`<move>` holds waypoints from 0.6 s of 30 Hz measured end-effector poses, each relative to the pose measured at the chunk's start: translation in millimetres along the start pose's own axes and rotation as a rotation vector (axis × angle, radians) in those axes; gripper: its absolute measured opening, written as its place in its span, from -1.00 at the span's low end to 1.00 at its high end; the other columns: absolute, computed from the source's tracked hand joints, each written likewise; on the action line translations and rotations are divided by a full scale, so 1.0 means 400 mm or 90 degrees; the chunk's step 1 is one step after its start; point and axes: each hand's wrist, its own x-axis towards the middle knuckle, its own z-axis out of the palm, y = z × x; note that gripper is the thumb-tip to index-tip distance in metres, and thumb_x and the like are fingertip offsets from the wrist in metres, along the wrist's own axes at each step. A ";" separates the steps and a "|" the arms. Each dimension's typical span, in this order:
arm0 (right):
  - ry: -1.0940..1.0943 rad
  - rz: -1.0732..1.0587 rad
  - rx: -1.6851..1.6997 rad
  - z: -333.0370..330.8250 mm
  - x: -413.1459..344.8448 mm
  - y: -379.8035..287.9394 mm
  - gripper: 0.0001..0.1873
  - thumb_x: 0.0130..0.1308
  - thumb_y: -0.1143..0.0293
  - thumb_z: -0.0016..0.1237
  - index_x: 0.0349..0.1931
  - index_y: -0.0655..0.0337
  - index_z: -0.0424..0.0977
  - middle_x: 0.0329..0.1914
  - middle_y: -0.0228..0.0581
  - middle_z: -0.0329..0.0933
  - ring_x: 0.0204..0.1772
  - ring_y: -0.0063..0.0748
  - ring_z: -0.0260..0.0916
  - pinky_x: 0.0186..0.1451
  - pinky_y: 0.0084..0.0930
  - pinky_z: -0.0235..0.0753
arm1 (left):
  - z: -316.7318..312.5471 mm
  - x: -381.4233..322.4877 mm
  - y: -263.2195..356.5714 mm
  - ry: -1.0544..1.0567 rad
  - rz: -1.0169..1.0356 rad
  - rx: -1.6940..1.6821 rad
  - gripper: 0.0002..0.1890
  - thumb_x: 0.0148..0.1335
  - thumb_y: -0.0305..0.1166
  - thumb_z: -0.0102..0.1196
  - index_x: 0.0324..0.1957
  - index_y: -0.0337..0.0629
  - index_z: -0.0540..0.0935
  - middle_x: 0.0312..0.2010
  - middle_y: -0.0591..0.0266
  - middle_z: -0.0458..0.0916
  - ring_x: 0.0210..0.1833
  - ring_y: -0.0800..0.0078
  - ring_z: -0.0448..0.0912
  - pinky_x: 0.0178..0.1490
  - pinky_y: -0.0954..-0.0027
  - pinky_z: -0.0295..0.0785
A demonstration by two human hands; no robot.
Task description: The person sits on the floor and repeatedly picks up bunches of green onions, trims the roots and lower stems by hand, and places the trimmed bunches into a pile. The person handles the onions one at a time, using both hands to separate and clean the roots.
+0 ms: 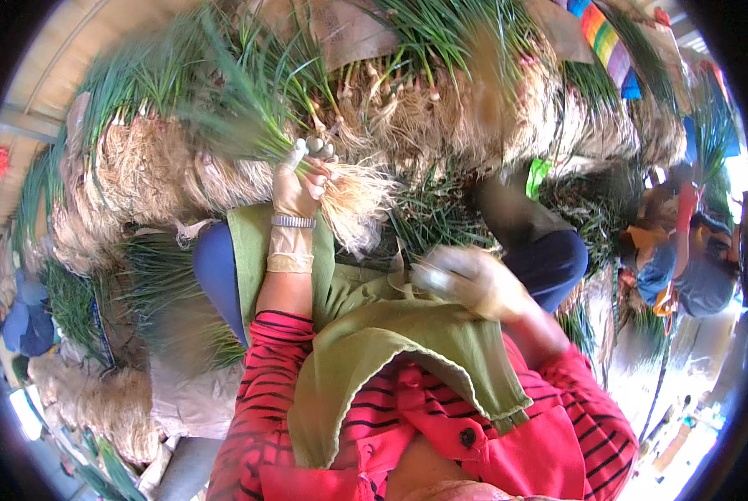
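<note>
My left hand point(292, 181), in a pale thin glove with a metal watch band at the wrist, is closed around a bunch of green onion-like plants point(358, 197). Their green leaves point up and left, and the small bulbs and long pale roots hang to the right of the fist. Over my lap, my right hand point(468, 278), also gloved, is blurred by motion. Its fingers are not clear, so I cannot tell whether it holds anything. It is apart from the bunch, just above my olive-green apron point(393, 319).
A long row of similar plants, roots towards me, is piled on sacking point(355, 31) ahead. Loose green leaves point(436, 216) litter the floor between my knees. More plants point(173, 269) lie at my left. Another person point(687, 263) sits at the far right, with plants in a raised hand.
</note>
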 end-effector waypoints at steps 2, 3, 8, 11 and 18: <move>0.234 -0.018 0.182 -0.021 -0.063 -0.003 -0.63 0.18 0.40 0.03 0.01 0.22 0.37 -0.07 -0.14 0.43 0.00 -0.37 0.37 0.07 -0.44 0.34 | 0.042 0.005 -0.010 0.027 0.025 -0.067 -0.70 0.26 -0.23 -0.05 -0.22 -0.33 0.50 -0.39 0.03 0.58 -0.30 0.28 0.55 -0.27 0.17 0.55; 0.384 0.006 0.309 -0.035 -0.070 -0.002 -0.54 0.17 0.32 0.05 0.09 0.22 0.32 0.09 -0.09 0.36 0.13 -0.33 0.31 0.19 -0.41 0.27 | 0.072 0.003 -0.028 0.080 0.033 -0.084 -0.70 0.26 -0.23 -0.04 -0.23 -0.34 0.50 -0.39 0.03 0.58 -0.19 0.23 0.57 -0.30 0.13 0.56; 0.410 -0.252 -0.296 -0.008 0.171 0.004 -0.20 0.12 -0.05 -0.01 0.29 0.17 0.07 0.39 0.04 -0.11 0.47 -0.09 -0.31 0.43 -0.13 -0.34 | 0.215 -0.050 -0.163 0.077 -0.112 -0.254 -0.57 0.26 -0.25 -0.09 0.08 -0.36 0.36 -0.18 0.04 0.55 -0.44 0.49 0.58 -0.50 0.66 0.51; 0.437 -0.477 -0.062 -0.070 0.267 -0.034 -0.25 0.15 0.01 -0.01 0.28 0.16 0.09 0.38 0.03 -0.05 0.42 -0.13 -0.12 0.39 -0.18 -0.09 | 0.187 -0.072 -0.135 0.055 -0.076 -0.035 -0.57 0.19 -0.33 -0.01 0.06 -0.40 0.39 -0.08 0.05 0.51 -0.39 0.61 0.54 -0.38 0.69 0.46; 0.103 -0.089 -0.408 -0.235 0.563 -0.183 -0.60 0.13 0.20 -0.04 -0.09 0.28 0.45 -0.16 0.04 0.51 -0.07 -0.08 0.47 0.06 -0.35 0.44 | 0.117 -0.123 -0.142 0.019 -0.123 0.174 -0.74 0.06 -0.46 0.10 -0.17 -0.29 0.53 -0.06 0.05 0.54 -0.52 0.75 0.44 -0.63 0.77 0.21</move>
